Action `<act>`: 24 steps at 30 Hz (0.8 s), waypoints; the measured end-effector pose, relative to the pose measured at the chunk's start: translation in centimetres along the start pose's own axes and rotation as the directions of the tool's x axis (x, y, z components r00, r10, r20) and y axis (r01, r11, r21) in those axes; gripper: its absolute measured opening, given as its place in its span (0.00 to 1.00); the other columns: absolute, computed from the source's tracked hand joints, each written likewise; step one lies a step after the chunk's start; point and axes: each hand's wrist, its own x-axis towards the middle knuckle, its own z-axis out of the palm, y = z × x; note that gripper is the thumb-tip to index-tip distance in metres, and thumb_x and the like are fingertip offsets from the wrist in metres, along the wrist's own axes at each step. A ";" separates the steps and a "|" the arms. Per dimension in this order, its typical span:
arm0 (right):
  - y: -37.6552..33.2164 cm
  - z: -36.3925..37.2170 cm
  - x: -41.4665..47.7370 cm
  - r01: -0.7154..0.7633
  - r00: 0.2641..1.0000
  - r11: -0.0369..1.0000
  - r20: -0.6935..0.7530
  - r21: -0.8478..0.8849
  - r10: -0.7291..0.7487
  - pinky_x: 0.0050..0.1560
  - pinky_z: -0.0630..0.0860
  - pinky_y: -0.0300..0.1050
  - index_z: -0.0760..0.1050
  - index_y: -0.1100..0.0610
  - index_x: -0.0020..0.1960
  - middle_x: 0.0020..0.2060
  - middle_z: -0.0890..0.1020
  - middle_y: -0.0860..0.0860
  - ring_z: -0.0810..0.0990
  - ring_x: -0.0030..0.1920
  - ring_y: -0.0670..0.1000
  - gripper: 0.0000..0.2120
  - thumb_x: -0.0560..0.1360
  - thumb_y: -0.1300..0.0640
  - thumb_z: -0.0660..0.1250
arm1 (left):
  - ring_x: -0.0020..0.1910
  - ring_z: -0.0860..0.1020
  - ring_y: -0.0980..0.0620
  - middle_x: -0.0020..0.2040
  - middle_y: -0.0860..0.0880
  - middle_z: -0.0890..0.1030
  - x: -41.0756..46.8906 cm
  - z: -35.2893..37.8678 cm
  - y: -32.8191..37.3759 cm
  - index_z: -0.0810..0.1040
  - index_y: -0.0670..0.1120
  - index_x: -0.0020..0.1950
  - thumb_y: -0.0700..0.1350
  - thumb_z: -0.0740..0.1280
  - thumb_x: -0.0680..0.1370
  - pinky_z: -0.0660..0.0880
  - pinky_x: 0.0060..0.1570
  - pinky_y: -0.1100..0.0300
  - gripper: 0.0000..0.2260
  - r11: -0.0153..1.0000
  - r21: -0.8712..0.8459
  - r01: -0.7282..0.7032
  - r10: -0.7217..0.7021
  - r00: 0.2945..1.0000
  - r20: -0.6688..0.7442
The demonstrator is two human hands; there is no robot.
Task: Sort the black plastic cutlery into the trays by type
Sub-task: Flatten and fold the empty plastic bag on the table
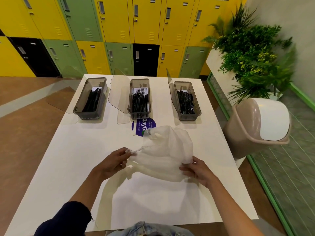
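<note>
Three smoked-plastic trays stand in a row at the far side of the white table [68, 159], lids swung open. The left tray [90, 98] holds black knives, the middle tray [139, 97] black forks, the right tray [186, 100] black spoons. A thin white plastic bag [163, 155] hangs just above the table's middle, looking limp and empty. My left hand [113, 161] pinches the bag's twisted handle at its left side. My right hand [197, 170] grips the bag's lower right edge. No loose cutlery shows on the table.
A beige swing-lid bin [259, 125] stands off the table's right edge, with a planter of green plants [252, 62] behind it. Yellow, green and black lockers [119, 31] line the back wall. A round blue sticker [143, 126] lies in front of the middle tray.
</note>
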 end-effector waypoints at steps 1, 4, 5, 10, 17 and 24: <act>0.0 -0.2 0.0 -0.032 0.999 0.999 0.044 0.038 0.030 0.42 0.83 0.45 0.74 0.63 0.56 0.47 0.84 0.60 0.84 0.43 0.53 0.14 0.72 0.65 0.71 | 0.30 0.70 0.58 0.39 0.50 0.80 -0.1 -0.1 0.0 0.76 0.45 0.43 0.42 0.61 0.80 0.69 0.33 0.67 0.08 0.999 -0.039 0.003 -0.003 1.000 -0.002; -0.1 -0.9 0.0 -0.066 0.993 0.998 0.095 0.020 0.064 0.46 0.83 0.51 0.74 0.64 0.54 0.48 0.83 0.61 0.84 0.47 0.57 0.13 0.71 0.67 0.72 | 0.35 0.75 0.54 0.38 0.48 0.78 0.1 -0.8 -0.2 0.76 0.46 0.40 0.42 0.62 0.80 0.71 0.40 0.63 0.09 0.999 -0.025 0.031 -0.030 0.999 0.016; 0.0 -1.1 0.1 -0.063 0.995 0.997 0.075 -0.032 0.065 0.45 0.82 0.53 0.75 0.63 0.54 0.46 0.83 0.60 0.84 0.46 0.57 0.12 0.72 0.65 0.71 | 0.35 0.76 0.54 0.37 0.48 0.78 0.2 -1.1 -0.2 0.75 0.46 0.39 0.43 0.63 0.80 0.71 0.40 0.63 0.09 0.999 0.022 0.046 -0.047 0.999 0.027; 0.3 -1.3 0.2 -0.057 0.994 0.962 -0.102 -0.265 0.030 0.31 0.79 0.49 0.74 0.61 0.44 0.32 0.80 0.57 0.80 0.29 0.53 0.07 0.72 0.63 0.72 | 0.36 0.80 0.48 0.37 0.43 0.78 0.7 -2.2 -0.7 0.73 0.41 0.39 0.41 0.65 0.79 0.72 0.36 0.64 0.09 0.911 0.383 0.156 -0.174 0.985 0.013; -1.4 -2.6 0.3 -0.183 0.983 0.698 -0.129 -0.692 0.130 0.26 0.68 0.36 0.65 0.55 0.42 0.35 0.75 0.50 0.74 0.30 0.46 0.27 0.60 0.47 0.81 | 0.34 0.76 0.56 0.41 0.47 0.79 3.1 -1.9 1.6 0.78 0.45 0.44 0.37 0.72 0.71 0.69 0.29 0.69 0.06 0.495 0.846 0.199 -0.291 0.955 -0.054; -7.9 -4.0 2.2 0.006 0.983 0.850 -0.154 -0.527 -0.102 0.43 0.78 0.43 0.66 0.53 0.62 0.52 0.76 0.56 0.79 0.49 0.53 0.28 0.69 0.43 0.73 | 0.47 0.77 0.49 0.51 0.42 0.80 5.3 1.5 6.1 0.75 0.41 0.56 0.37 0.65 0.78 0.73 0.50 0.59 0.07 0.896 0.402 0.190 -0.243 0.966 0.087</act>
